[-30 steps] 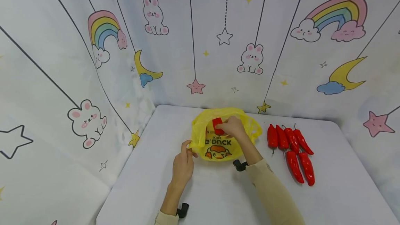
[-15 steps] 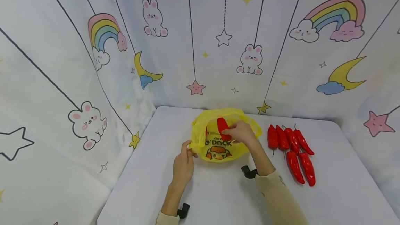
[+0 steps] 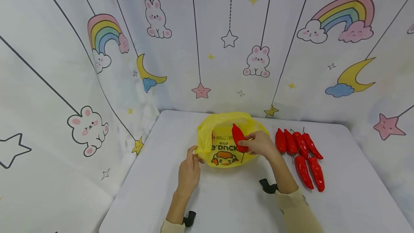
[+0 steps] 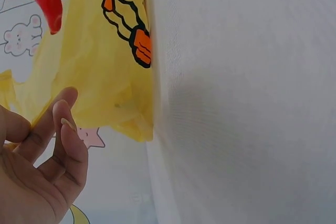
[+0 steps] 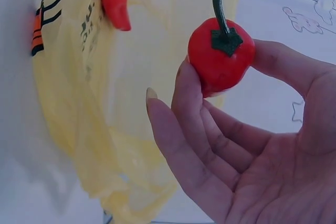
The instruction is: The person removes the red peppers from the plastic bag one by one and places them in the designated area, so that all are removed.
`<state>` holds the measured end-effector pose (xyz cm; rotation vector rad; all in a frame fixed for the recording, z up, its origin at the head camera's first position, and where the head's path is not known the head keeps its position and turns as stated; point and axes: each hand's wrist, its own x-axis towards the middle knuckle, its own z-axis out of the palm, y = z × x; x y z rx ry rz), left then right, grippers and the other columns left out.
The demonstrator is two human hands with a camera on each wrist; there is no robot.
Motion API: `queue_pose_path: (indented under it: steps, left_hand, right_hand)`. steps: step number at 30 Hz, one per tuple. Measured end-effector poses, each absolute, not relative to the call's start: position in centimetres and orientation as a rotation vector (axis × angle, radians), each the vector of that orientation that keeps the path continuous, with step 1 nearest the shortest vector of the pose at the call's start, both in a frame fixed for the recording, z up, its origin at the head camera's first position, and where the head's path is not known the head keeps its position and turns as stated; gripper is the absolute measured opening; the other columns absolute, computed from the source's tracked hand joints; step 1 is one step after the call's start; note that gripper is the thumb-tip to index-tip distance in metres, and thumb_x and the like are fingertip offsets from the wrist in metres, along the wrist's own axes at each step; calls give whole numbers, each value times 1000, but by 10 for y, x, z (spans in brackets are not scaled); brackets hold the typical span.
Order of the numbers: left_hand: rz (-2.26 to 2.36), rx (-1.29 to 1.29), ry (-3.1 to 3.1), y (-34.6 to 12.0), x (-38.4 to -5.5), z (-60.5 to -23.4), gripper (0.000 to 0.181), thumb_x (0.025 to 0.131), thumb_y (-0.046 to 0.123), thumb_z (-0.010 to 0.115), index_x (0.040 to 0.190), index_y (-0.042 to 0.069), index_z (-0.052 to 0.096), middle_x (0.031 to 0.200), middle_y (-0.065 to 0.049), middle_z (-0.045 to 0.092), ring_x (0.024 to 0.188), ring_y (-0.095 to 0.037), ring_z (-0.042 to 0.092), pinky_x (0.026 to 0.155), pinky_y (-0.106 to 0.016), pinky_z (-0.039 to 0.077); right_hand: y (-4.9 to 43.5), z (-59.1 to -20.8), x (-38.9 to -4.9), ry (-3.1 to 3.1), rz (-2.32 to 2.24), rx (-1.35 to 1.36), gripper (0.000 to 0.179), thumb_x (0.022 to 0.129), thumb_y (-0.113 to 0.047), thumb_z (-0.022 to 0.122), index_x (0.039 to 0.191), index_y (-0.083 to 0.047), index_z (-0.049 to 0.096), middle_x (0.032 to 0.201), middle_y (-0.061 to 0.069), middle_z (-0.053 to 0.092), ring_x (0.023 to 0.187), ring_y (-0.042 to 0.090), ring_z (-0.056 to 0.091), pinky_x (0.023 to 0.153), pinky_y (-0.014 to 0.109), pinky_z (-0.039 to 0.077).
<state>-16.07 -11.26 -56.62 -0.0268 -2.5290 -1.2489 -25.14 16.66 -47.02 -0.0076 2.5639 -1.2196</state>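
My left hand (image 3: 189, 172) pinches the near left edge of a yellow plastic bag (image 3: 204, 136) printed with a cartoon duck and black letters. The bag lies on its side, its mouth facing me. With thumb and fingertips, my right hand (image 3: 261, 144) holds a red chili pepper (image 3: 238, 135) at the bag's mouth. Its curved green stem (image 5: 219, 3) shows in the right wrist view. A second red pepper (image 5: 115, 1) lies inside the bag; most of it is hidden from the head view. In the left wrist view the thumb and index finger (image 4: 39, 129) grip the plastic.
Several red chili peppers (image 3: 300, 145) lie in two rows on the white table (image 3: 226, 197), right of the bag. A white cloth backdrop (image 3: 181, 64) with cartoon drawings rises behind the table and along its left and right sides.
My right hand has moved to the right and toward me, bringing the pepper from deeper in the bag to its mouth. The left hand keeps its place on the bag's edge.
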Motion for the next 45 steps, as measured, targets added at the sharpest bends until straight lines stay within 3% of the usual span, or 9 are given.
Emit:
queue_pose_path:
  steps: [10, 24, 34, 45]
  left_hand:
    - [-1258, -27, -2530, -109, -162, -569, 33, 113, 10, 40, 145, 14, 46, 88, 2, 73, 53, -6, 46, 51, -24, 40]
    - [-1268, -5, -2540, -110, -163, -568, 34, 112, 11, 40, 145, 15, 47, 87, 6, 72, 53, -8, 45, 52, -24, 40]
    - [-1281, -10, -2531, -110, -163, -572, 32, 113, 11, 41, 144, 16, 46, 88, 1, 73, 52, -8, 44, 50, -24, 39]
    - [-1283, -18, -2530, -111, -163, -572, 31, 113, 13, 40, 144, 17, 47, 88, 4, 72, 53, -8, 44, 51, -24, 39]
  right_hand:
    - [192, -469, -231, 2581, -1224, 35, 60, 89, -40, 82, 131, 1, 67, 105, 13, 72, 81, 27, 72, 72, 35, 61]
    - [210, -481, -215, 2566, -1283, 70, 65, 89, -43, 81, 134, 1, 65, 102, 11, 72, 81, 23, 72, 79, 39, 62]
    - [230, -485, -199, 2593, -1324, 119, 71, 88, -48, 81, 137, 0, 62, 101, 10, 74, 81, 21, 71, 73, 35, 60]
    - [253, -503, -191, 2575, -1344, 235, 80, 86, -55, 81, 141, -2, 59, 110, 12, 74, 87, 21, 72, 81, 42, 61]
